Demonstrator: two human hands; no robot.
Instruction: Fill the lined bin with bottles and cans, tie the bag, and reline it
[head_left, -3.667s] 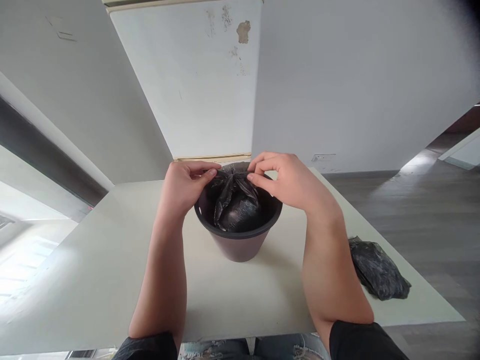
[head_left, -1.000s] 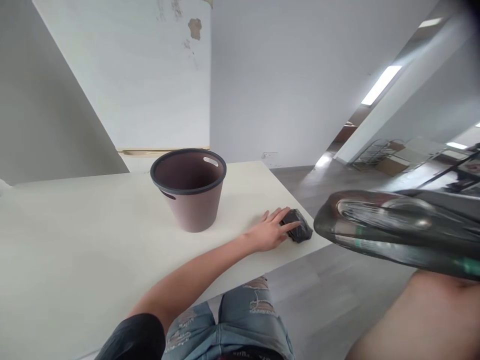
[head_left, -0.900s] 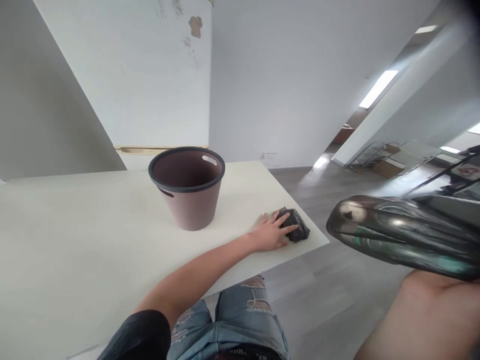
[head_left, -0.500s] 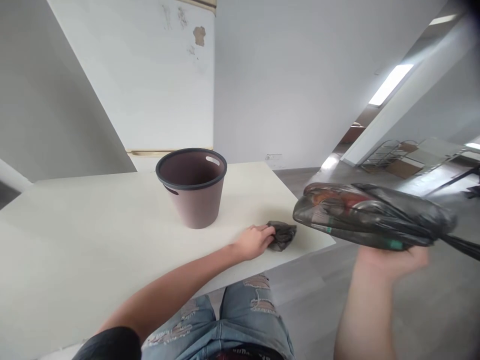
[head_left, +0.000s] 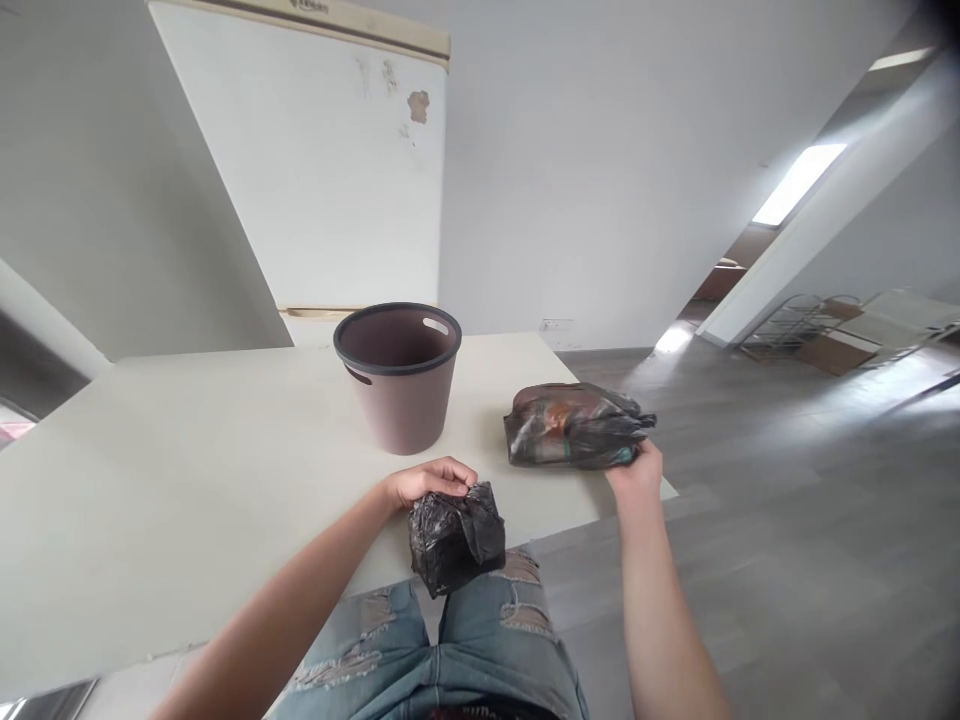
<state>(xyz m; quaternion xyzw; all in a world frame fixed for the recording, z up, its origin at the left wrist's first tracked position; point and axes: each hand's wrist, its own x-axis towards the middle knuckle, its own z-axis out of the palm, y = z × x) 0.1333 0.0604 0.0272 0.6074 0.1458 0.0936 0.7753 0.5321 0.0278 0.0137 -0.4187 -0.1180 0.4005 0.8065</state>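
The left hand [head_left: 431,481] gripped a crumpled black plastic bag [head_left: 450,550] at the bin's [head_left: 405,410] five o'clock, while the right hand [head_left: 636,475], its closure impossible to tell, needed to support the stuffed plastic bag [head_left: 566,430] at four o'clock evenly.

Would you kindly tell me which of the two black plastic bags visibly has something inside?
The filled bag on the right hand: orange and green show through its plastic. The crumpled bag in the left hand shows no such contents.
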